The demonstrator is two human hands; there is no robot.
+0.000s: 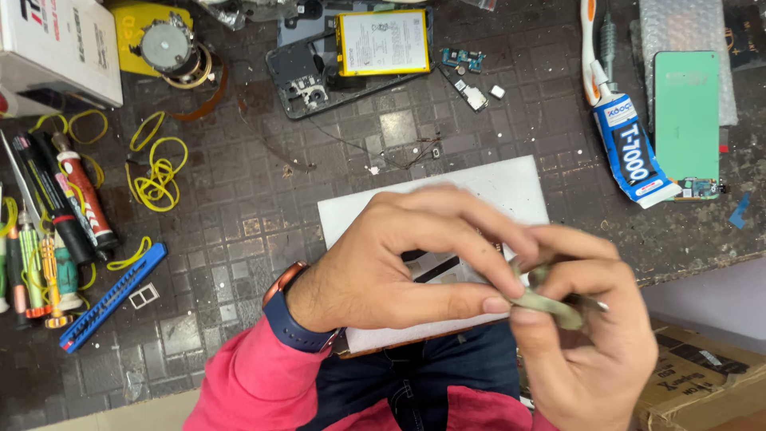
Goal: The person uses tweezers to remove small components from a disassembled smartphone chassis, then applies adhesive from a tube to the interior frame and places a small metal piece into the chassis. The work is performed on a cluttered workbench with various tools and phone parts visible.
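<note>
A white box (56,48) with red and black print sits at the top left corner. A blue-and-white glue tube (630,148) lies at the right beside a green screen panel (686,112). A brown cardboard carton (702,383) stands at the bottom right, and a yellow-edged white label (383,41) covers the battery at top centre.

Even, fairly bright light falls from above, with only soft, short shadows. The hands (511,295) at five o'clock are smeared by motion blur. The dark tabletop (239,223) stays sharp, with mild glare on the green panel (686,112) at two o'clock.
</note>
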